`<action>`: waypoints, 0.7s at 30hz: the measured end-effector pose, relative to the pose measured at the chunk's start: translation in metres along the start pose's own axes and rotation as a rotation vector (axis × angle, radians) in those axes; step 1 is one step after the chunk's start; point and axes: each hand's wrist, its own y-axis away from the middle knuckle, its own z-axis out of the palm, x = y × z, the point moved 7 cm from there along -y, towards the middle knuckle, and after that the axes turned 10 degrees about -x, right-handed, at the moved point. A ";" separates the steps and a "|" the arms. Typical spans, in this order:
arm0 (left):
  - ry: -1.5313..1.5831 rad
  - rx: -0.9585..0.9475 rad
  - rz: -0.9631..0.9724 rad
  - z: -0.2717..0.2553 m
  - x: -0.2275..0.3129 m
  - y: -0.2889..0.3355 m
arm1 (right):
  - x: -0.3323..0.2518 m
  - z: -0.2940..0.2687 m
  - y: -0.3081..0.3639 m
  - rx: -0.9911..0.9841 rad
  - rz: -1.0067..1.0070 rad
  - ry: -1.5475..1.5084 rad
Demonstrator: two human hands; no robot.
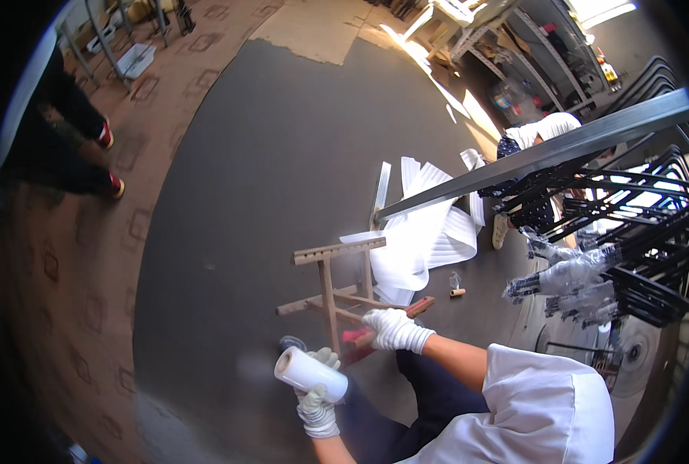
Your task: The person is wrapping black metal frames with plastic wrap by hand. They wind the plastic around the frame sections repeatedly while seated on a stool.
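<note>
My left hand (318, 411), in a white glove, wraps round a roll of clear plastic film (311, 375) with a cardboard core. The roll is held tilted, its open core end toward the upper left. My right hand (397, 331), also gloved, is closed at the near side of a small wooden stand (326, 290), beside its reddish bar. What its fingers grip, if anything, is hidden. A small red thing (353, 336) shows just left of this hand. Close behind the film roll lies a dark round object (292, 342), partly covered.
White foam sheeting (429, 232) lies heaped beyond the stand, under a long metal bar (530, 158). Stacked black metal frames (630, 224), some ends wrapped in plastic, crowd the right. A small roll (457, 292) lies on the floor. One person (541, 139) bends behind the bar; another (74, 131) stands left.
</note>
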 end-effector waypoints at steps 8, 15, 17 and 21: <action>-0.038 0.062 -0.023 0.058 0.032 -0.081 | -0.014 -0.137 -0.005 0.310 -0.047 -0.707; -0.171 -0.013 -0.231 0.140 0.009 -0.230 | 0.040 -0.211 -0.076 0.491 -0.113 -1.302; -0.209 -0.037 -0.300 0.159 -0.001 -0.275 | 0.058 -0.244 -0.089 0.527 -0.042 -1.349; -0.265 -0.104 -0.420 0.203 0.000 -0.360 | 0.108 -0.311 -0.110 0.656 0.023 -1.427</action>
